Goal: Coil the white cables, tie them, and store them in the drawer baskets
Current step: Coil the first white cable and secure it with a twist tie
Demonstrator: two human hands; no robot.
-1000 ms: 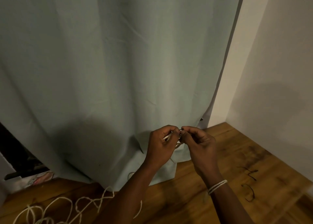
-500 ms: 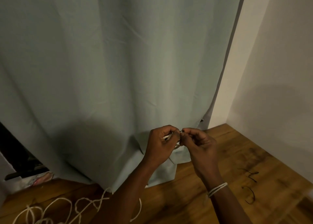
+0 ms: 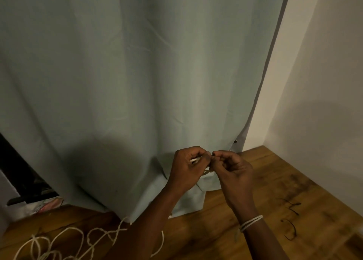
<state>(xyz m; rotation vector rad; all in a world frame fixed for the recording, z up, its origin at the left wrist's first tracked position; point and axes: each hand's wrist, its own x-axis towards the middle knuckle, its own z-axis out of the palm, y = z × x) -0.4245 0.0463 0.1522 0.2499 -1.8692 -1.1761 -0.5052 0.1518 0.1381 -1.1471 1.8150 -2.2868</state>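
Hands meet at about 5 o'clock from the middle of our view, raised in front of the pale green curtain (image 3: 137, 73) that fills most of the frame. Our left hand (image 3: 186, 169) has its fingers curled in, and a short stretch of white cable (image 3: 195, 160) shows between the thumb and the forefinger, so we take it that this hand pinches the cable. Our right hand (image 3: 233, 171) is curled as well, its fingertips pressed up against those of the left; a small loop of the same cable peeks out just beneath the spot where the two hands touch, yet we cannot tell whether the right fingers pinch the cable itself or something too small to make out. A coil of white cord (image 3: 251, 222) wraps our right wrist like a bracelet. More white cable, a loose tangle (image 3: 78, 242), lies on the wooden floor (image 3: 255, 181) at 7 o'clock, partly hidden by our left forearm, with one strand curving out on the forearm's right side. At 4 o'clock, well apart from the hands, two thin dark ties (image 3: 290, 218) rest on the boards near the white wall (image 3: 324, 82). At 8 o'clock, where the curtain lifts, a dark opening (image 3: 21, 171) shows, and below it something pinkish and blurred that we cannot identify.
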